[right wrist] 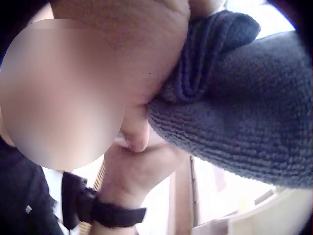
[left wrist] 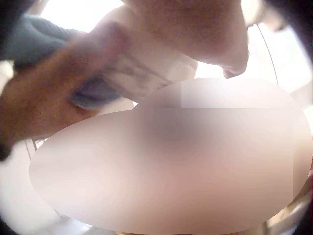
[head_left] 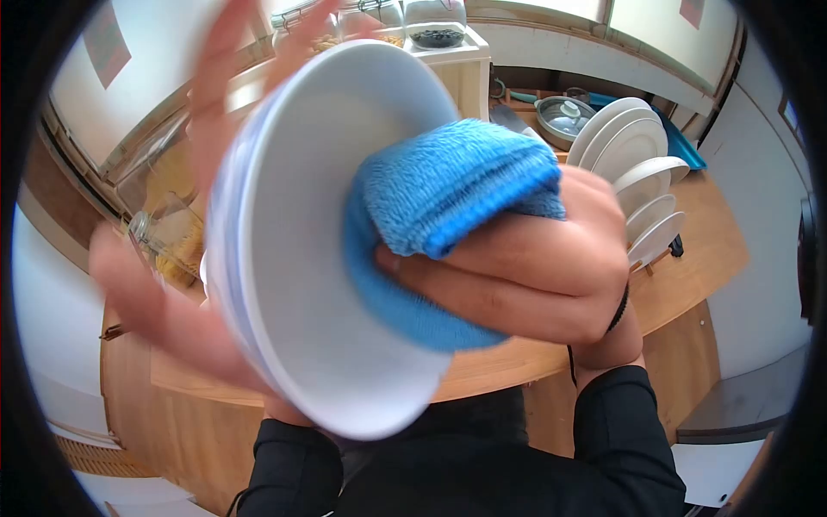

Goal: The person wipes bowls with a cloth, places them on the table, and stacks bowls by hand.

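Note:
A white bowl [head_left: 301, 215] with bluish bands outside is tilted on its side, its inside facing right in the head view. My left hand [head_left: 211, 112] is blurred behind and left of it, with fingers spread and straight and the thumb apart; its palm is hidden. My right hand [head_left: 543, 267] grips a folded blue cloth [head_left: 457, 189] against the bowl's inside. In the left wrist view, the bowl's patterned outside [left wrist: 142, 76] lies between my left hand [left wrist: 190, 29] and the cloth [left wrist: 93, 93]. The cloth [right wrist: 244, 107] bulges from my right hand [right wrist: 142, 49] in the right wrist view.
White plates [head_left: 633, 146] stand upright in a rack on the wooden table [head_left: 698, 250] at right. Behind them are a lidded pot [head_left: 564, 116] and a blue tray [head_left: 685, 146]. Glass jars [head_left: 435, 26] stand on a white shelf; another glass jar [head_left: 168, 233] lies at left.

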